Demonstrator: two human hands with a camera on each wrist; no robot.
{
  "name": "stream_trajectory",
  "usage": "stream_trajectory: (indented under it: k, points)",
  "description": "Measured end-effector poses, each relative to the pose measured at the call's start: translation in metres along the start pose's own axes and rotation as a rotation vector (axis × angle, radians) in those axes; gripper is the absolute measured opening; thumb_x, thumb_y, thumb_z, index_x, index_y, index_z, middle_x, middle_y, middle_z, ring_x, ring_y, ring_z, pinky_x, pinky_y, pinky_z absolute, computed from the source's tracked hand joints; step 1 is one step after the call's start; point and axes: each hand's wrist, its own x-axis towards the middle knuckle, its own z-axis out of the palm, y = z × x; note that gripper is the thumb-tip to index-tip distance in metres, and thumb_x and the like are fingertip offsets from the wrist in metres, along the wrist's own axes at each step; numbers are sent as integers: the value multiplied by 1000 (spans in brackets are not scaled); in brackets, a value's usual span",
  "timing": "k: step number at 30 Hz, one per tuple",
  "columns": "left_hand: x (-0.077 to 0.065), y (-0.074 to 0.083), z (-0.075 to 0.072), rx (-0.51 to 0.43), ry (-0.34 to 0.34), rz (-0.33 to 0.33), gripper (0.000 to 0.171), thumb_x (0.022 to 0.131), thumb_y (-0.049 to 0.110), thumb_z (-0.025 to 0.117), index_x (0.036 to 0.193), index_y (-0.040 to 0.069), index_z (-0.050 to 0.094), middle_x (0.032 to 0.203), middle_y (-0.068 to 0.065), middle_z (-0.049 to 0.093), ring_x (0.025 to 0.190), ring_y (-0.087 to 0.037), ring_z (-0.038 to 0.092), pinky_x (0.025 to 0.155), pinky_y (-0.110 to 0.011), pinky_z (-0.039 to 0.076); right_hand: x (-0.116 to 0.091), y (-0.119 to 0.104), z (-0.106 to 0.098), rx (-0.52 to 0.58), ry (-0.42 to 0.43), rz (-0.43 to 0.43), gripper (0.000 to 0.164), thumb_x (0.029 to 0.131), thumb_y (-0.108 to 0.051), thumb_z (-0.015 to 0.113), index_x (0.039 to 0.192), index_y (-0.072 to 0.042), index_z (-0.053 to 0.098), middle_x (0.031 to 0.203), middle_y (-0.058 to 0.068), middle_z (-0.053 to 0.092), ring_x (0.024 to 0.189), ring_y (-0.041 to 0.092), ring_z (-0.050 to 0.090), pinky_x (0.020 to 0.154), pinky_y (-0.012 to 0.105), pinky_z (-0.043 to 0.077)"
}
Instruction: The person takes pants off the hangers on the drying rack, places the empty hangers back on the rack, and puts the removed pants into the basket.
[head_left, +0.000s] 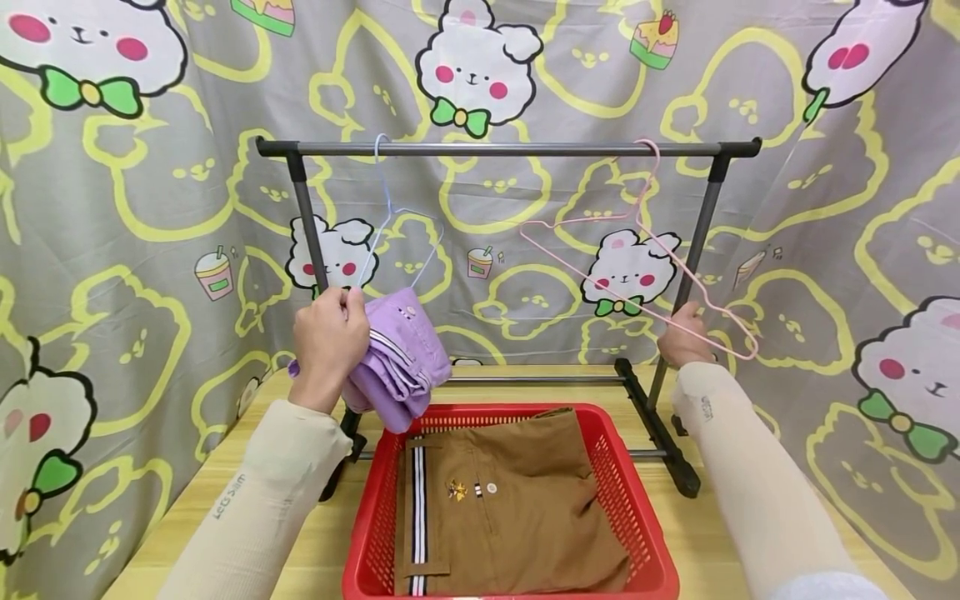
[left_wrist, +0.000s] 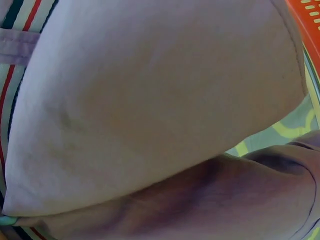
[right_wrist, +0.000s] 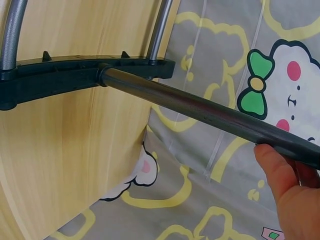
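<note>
Gripping the purple garment (head_left: 411,343) at the blue hanger (head_left: 390,208), the left hand (head_left: 327,342) has curled fingers; the right hand's (head_left: 684,336) fingers wrap the rack post (head_left: 700,242). Soft, likely light cloth, best held by its striped band (left_wrist: 14,80)!

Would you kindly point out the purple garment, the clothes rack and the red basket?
Purple garment (head_left: 416,337), head view: folded middle.
Clothes rack (head_left: 510,150), head view: top rail.
Red basket (head_left: 487,410), head view: back rim.

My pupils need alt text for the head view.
A person's left hand holds purple clothing at a blue hanger on a rack; the right hand grips the rack's post near a pink hanger. Below, brown clothing lies in a red basket.
</note>
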Motion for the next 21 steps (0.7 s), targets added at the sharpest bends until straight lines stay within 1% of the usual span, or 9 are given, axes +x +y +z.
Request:
stream_trajectory:
  k: [2,5,10,12,16,21]
  points:
    - [1,1,0,3,7,-1,34,96,21,49,70,0,55,68,-24,58,72,-53,56,62,-58,41,0,1,1,1,1,-4,60,85,4,49,132,18,13,112,46,42,102,58,49,90,62,42]
    - [1,3,0,9,15,0,34,96,22,49,69,1,54,67,-24,57,71,-53,56,61,-58,41,0,2,1,-3,15,-19,59,84,5,49,130,19,15,111,46,43,102,58,49,90,61,42]
    - [1,5,-1,16,11,-15,35,98,23,48,72,1,53,68,-25,57,72,-53,56,62,-57,40,-2,2,1,-6,36,-49,56,87,2,50,129,21,17,108,48,44,101,59,49,88,62,42]
    - [0,6,-1,15,8,-22,35,99,24,46,73,1,53,69,-25,57,72,-52,56,62,-57,40,-3,2,0,-1,38,-55,57,87,2,50,129,21,17,107,48,45,100,60,50,87,63,42]
    - [1,7,-2,15,18,-14,35,99,24,46,75,0,54,70,-25,58,71,-51,56,61,-57,40,-2,4,0,4,28,-64,63,83,5,50,132,21,14,108,48,44,99,60,50,87,63,42]
    - [1,9,-3,23,20,-5,36,99,25,47,76,-1,57,72,-25,60,72,-50,57,61,-57,41,0,5,2,-4,14,-54,68,84,3,51,135,20,10,110,48,44,101,59,50,88,62,42]
